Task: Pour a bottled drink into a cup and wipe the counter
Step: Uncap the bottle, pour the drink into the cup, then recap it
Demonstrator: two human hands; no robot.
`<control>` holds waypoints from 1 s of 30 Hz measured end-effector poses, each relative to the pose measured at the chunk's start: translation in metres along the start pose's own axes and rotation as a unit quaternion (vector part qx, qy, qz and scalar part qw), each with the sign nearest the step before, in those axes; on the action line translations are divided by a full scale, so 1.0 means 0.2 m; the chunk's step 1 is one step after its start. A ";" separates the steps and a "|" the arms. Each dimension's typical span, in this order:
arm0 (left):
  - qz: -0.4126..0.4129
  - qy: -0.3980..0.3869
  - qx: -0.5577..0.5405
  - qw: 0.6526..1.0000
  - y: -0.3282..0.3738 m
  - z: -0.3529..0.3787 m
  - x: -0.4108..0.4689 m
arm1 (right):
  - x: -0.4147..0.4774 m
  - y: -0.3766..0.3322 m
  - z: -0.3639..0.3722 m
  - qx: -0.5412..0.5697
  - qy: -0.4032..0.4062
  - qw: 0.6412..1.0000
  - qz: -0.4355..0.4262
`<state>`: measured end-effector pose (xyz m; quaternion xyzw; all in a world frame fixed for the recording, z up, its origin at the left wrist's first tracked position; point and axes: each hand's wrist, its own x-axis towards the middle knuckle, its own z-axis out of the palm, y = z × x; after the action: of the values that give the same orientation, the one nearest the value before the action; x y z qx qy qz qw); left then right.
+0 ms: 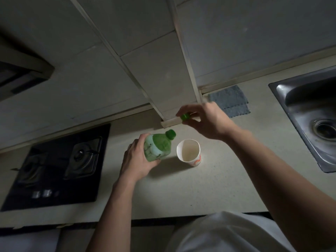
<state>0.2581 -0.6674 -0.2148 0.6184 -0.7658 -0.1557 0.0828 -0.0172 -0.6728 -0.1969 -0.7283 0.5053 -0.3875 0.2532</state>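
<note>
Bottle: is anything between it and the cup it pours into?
Nothing visible. The bottle, gripped by the left hand, is just left of the open cup, with only bare counter between. The right hand pinches a green cap above, clear of both.

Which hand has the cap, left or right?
The right hand pinches the green cap in its fingertips; the left hand grips the green bottle beside the cup.

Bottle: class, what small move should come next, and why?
Probably tip the bottle over the cup: the right hand pinches the green cap away from it, the left hand grips the bottle, and the cup stands upright beside it, seemingly empty.
</note>
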 end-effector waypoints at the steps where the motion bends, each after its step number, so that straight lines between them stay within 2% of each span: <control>1: -0.001 0.003 0.008 1.000 0.00 0.00 0.00 | -0.01 0.01 -0.01 -0.001 0.001 1.000 0.007; 11: -0.008 0.054 0.125 0.991 -0.02 -0.01 -0.02 | -0.03 0.06 0.00 -0.048 -0.003 0.998 0.032; 30: 0.011 0.076 0.152 0.985 0.00 0.04 -0.02 | -0.05 0.06 0.04 -0.062 -0.020 0.997 0.030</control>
<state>0.2565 -0.6628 -0.2230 0.6251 -0.7790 0.0105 0.0474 -0.0193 -0.6674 -0.2142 -0.7350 0.5447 -0.3328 0.2289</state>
